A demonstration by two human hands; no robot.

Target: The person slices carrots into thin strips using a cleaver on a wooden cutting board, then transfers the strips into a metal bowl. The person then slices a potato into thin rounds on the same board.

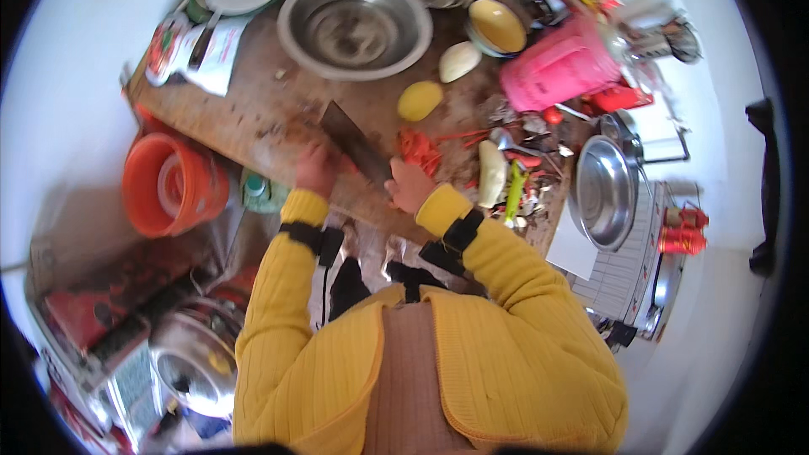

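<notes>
My right hand (409, 186) grips the handle end of a dark-bladed cleaver (355, 140), its blade slanting up and left across the wooden table. Close to the blade's left side is my left hand (318, 167), blurred, with its fingers bent down. Between that hand and the blade shows an orange piece, likely carrot (346, 165); whether the fingers grip it is unclear. Right of the cleaver lies a heap of thin orange slices (420, 151). Beyond them rest a yellow potato (419, 101) and a paler peeled vegetable (460, 62).
A steel basin (355, 25) stands at the table's back. On the right are a long pale vegetable (492, 174), a bright green item (516, 191), scattered peelings, a pink pitcher (559, 63) and a second steel basin (607, 193). An orange bucket (174, 186) sits past the left edge.
</notes>
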